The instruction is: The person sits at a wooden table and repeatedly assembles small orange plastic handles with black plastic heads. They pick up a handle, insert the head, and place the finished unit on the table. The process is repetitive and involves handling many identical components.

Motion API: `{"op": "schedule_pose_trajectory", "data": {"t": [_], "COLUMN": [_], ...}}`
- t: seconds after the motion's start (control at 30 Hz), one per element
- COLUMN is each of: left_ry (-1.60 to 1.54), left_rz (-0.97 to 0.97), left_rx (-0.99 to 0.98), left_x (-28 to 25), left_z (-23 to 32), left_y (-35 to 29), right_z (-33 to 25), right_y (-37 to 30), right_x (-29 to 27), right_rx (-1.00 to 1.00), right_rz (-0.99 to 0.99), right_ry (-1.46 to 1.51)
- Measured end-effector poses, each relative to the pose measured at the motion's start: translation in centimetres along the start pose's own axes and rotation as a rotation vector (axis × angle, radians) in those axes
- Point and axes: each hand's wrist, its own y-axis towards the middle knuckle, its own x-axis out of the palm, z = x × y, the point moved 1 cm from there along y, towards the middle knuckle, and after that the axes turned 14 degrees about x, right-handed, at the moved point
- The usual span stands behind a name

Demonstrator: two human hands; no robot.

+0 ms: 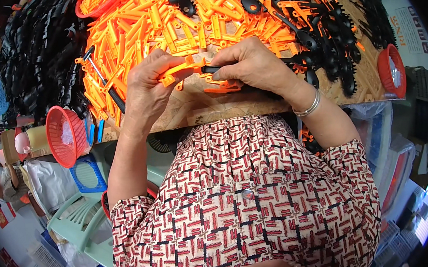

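Observation:
Over the table's near edge, my left hand (150,83) is closed on an orange plastic handle piece (176,72). From the right, my right hand (254,65) pinches the thin black end of a utensil (211,69), which meets the orange piece between my hands. Its other end is hidden behind my hand; it looks like the black pasta servers (305,39) with toothed heads lying to the right. Just below my right fingers lies another orange piece (222,87). A large heap of orange handle pieces (135,35) spreads beyond both hands.
A hammer (106,79) with a black grip lies left on the heap. Black parts (36,58) are piled far left. Red baskets stand at the left edge (65,140) and right edge (386,73). A pale green chair (86,223) is at lower left. Another person (10,181) is farther left.

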Motion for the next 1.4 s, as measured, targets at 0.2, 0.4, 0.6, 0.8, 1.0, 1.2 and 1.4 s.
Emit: {"op": "schedule_pose_trajectory", "data": {"t": [0.2,0.4,0.6,0.8,1.0,1.2,1.4], "left_ry": [-0.004,0.127,0.143,-0.146,0.295,0.323,0.336], "left_rz": [-0.041,-0.058,-0.089,-0.106,-0.188,-0.124,-0.044], "left_rx": [0.037,0.102,0.025,-0.088,0.020,0.078,0.150], "left_x": [0.0,0.1,0.7,1.8,2.2,2.9,3.3], "left_z": [0.1,1.1,0.8,-0.8,1.4,1.3,2.4], "left_y": [0.3,1.0,0.9,-0.4,-0.5,-1.5,-1.8], "right_z": [0.4,0.2,0.0,0.2,-0.3,0.1,-0.3], "right_y": [0.3,0.3,-1.0,-1.9,-2.5,-2.0,-2.8], "right_x": [-0.2,-0.2,0.3,0.6,1.1,1.4,1.7], "right_rx": [0.121,0.035,-0.404,-0.515,-0.649,-0.563,-0.572], "right_rz": [-0.152,-0.123,0.223,0.326,0.454,0.439,0.489], "right_ry": [0.188,0.135,-0.320,-0.544,-0.800,-0.809,-0.780]}}
